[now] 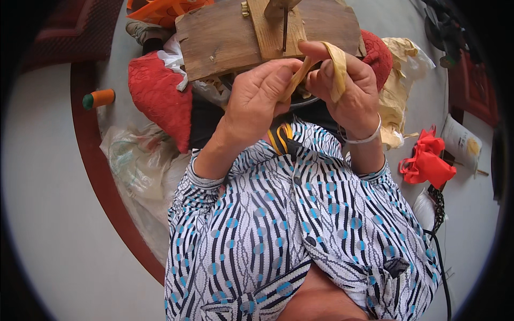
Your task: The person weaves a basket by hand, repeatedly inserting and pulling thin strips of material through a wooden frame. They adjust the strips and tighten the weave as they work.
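Observation:
My left hand (257, 92) is closed, its thumb and fingers pinching one end of a pale yellow strip (338, 72) that looks like paper or dried husk. The strip runs across to my right hand (353, 96), where it loops over the forefinger and hangs along the fingers. The other fingers of that hand are curled in around it. Both hands are raised at the near edge of a worn wooden board (217, 40). From the board's narrow centre plank (262, 32) rises a wooden post with a thin dark rod (285, 29) beside it. A dark rim shows partly beneath my hands.
Red cloth (160, 96) covers both sides of my lap. An orange-and-green spool (99, 99) stands at left, above a clear plastic bag (134, 160). Crumpled yellowish paper (399, 80), a bright red bag (428, 160) and a white container (461, 142) lie at right. An orange bag (163, 10) sits far left.

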Demonstrator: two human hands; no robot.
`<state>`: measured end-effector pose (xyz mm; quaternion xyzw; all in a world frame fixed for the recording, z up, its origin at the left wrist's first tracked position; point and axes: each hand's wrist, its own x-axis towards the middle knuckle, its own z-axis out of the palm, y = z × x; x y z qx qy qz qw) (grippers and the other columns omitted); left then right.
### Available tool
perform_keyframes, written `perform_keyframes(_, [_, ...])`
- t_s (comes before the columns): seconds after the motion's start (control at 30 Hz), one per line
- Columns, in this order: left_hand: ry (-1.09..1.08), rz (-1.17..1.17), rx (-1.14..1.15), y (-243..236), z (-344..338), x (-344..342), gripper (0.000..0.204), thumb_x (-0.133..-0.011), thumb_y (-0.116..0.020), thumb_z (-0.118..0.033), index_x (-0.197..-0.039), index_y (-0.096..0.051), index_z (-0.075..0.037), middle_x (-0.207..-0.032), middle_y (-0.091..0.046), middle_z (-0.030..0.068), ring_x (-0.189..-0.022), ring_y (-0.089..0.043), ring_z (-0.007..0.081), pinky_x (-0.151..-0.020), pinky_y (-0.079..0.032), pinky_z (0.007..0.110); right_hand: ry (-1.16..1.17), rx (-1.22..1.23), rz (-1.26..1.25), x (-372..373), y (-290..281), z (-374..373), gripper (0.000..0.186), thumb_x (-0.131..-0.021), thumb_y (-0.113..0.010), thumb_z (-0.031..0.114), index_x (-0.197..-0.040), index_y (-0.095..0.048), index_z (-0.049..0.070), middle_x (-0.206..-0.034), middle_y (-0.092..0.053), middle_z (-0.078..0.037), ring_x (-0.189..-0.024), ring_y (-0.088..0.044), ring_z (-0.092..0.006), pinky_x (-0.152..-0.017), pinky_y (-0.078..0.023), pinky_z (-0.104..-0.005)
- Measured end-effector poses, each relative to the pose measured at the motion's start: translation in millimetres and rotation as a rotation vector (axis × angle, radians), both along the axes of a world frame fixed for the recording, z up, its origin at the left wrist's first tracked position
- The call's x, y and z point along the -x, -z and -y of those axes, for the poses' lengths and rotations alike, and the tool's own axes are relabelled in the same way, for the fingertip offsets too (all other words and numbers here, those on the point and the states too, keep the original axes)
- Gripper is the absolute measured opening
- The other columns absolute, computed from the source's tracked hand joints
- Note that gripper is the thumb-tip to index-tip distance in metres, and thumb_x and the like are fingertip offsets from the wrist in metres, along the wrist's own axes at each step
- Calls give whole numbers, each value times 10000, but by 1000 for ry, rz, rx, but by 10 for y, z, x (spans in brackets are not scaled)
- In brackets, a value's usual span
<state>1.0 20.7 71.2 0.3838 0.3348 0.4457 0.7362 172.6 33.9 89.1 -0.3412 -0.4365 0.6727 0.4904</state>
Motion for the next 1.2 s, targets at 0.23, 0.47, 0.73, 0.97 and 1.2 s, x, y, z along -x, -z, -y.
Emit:
perform_keyframes(0.23, [-87,107,104,166,9,-287,280,-939,-598,-101,-1183,-554,31,-867,-572,-37,-699,-469,5,-585,-396,165,331,-508,720,94,430,-125,213,-903,-595,83,-1094,-689,93,-803,-682,-65,-648,-627,-118,-658,-485,-240])
perform_keyframes(0.47, [-246,-849,-623,421,35,-64,223,-850,-612,-41,-1072,-624,-29,-845,-658,60,-672,-608,201,-568,-472,289,206,-810,1103,-33,536,-179,93,-836,-635,159,-875,-685,92,-719,-597,-56,-691,-584,-255,-658,-440,-343])
perform_keyframes(0.73, [-347,-823,-929,572,115,-92,387,-805,-653,-4,-1187,-591,-10,-1035,-648,151,-877,-658,312,-738,-531,336,-217,552,-330,13,583,177,267,-979,-542,200,-968,-683,-26,-1069,-652,-31,-962,-611,-148,-854,-485,-280])
perform_keyframes(0.97, [-164,-723,-699,231,89,-145,283,-859,-602,-74,-1132,-589,-2,-1045,-643,159,-886,-655,325,-743,-524,340,-59,154,137,-55,602,200,152,-896,-554,37,-948,-675,-38,-1193,-605,-94,-1021,-595,-187,-918,-450,-293])
perform_keyframes(1.2, [-194,-545,-221,398,-1,-229,177,-935,-561,-159,-1021,-590,-7,-718,-590,47,-597,-561,146,-548,-456,276,258,-538,740,-13,476,99,77,-830,-640,6,-875,-693,-27,-1148,-610,-92,-1033,-572,-206,-883,-458,-283])
